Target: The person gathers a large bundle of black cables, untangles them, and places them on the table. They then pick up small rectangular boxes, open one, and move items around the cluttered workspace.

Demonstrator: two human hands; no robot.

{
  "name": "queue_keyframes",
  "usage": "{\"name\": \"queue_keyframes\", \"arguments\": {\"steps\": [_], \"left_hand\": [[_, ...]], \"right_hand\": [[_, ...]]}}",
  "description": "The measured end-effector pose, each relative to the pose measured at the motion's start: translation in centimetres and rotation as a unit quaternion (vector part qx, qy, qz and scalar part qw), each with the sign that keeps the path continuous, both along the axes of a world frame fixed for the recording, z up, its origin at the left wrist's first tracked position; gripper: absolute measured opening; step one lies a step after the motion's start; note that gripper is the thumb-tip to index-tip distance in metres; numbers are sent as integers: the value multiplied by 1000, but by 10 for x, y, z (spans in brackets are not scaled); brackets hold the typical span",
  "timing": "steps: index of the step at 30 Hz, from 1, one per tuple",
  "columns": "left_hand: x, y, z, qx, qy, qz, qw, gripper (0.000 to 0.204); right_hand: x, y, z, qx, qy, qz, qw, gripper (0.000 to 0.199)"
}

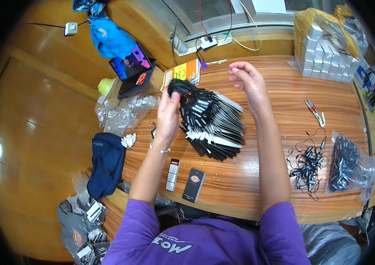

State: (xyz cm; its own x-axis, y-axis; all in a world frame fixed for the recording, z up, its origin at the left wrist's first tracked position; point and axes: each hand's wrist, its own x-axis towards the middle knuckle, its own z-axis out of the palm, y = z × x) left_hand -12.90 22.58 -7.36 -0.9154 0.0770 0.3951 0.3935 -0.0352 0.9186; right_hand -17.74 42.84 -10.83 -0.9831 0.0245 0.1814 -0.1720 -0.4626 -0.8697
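Left hand (168, 115) apparently grips fanned black tags (212, 126).

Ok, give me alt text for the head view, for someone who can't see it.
Left hand grips a fanned bunch of black card hang tags above a wooden table; right hand is raised beside it, empty. A tangle of black strings lies to the right.

Black tags (212, 126) with white stripes, orange-brown wood-grain table (276, 88), purple sleeves (280, 225), blue cloth (110, 39).
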Motion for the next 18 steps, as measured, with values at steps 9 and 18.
{"name": "queue_keyframes", "arguments": {"steps": [9, 18], "left_hand": [[20, -44, 95, 33, 176, 46, 983, 12], [131, -171, 193, -8, 192, 179, 965, 13]], "right_hand": [[6, -1, 11, -32, 22, 8, 999, 17], [24, -31, 21, -29, 45, 104, 993, 20]]}}
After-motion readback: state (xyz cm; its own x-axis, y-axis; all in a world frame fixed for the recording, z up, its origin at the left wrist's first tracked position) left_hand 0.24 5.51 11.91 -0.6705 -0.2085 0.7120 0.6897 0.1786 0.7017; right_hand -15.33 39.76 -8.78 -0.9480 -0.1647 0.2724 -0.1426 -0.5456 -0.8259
